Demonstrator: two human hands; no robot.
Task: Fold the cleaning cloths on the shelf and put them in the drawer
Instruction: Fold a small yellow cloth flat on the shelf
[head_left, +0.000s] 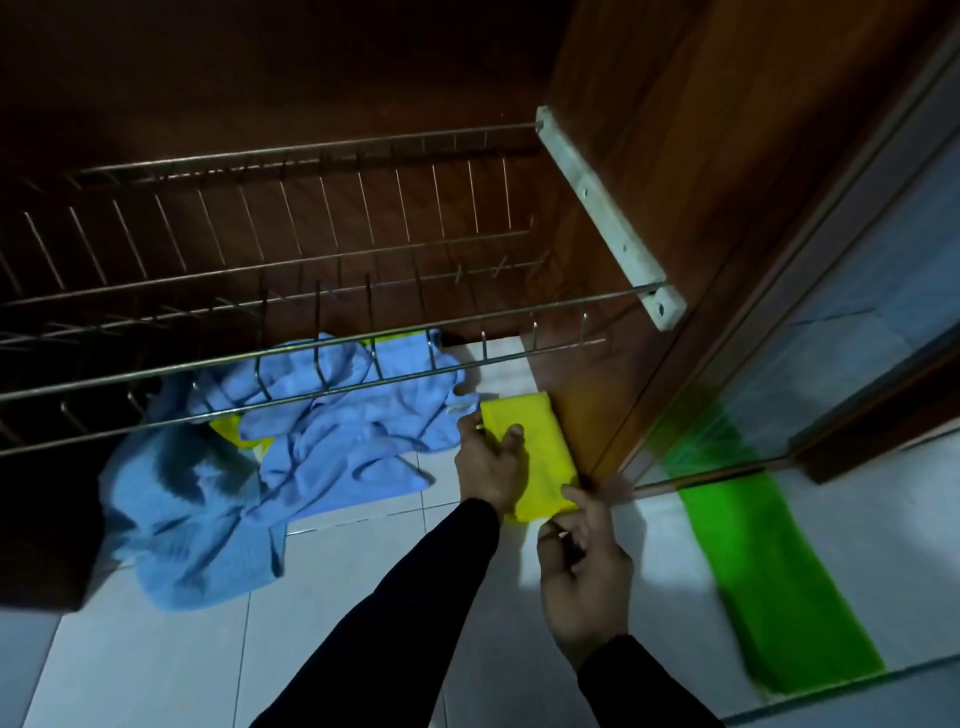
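Yellow cloth (540, 457), folded, lies on white tiled shelf (467, 597) against wooden side panel (649, 260). Left hand (491, 457) presses on it, fingers spread; right hand (584, 561) pinches its near corner. Blue cloths (311, 441) (count unclear) crumpled beside, under wire rack (311, 291). No readable text.

A yellow cleaning cloth (540, 457), folded into a narrow rectangle, lies flat on the white tiled shelf against the wooden side panel. Left of it sprawls a heap of crumpled light-blue cloths (291, 447), unfolded, partly under the wire rack, with another yellow cloth (234, 431) peeking from beneath.
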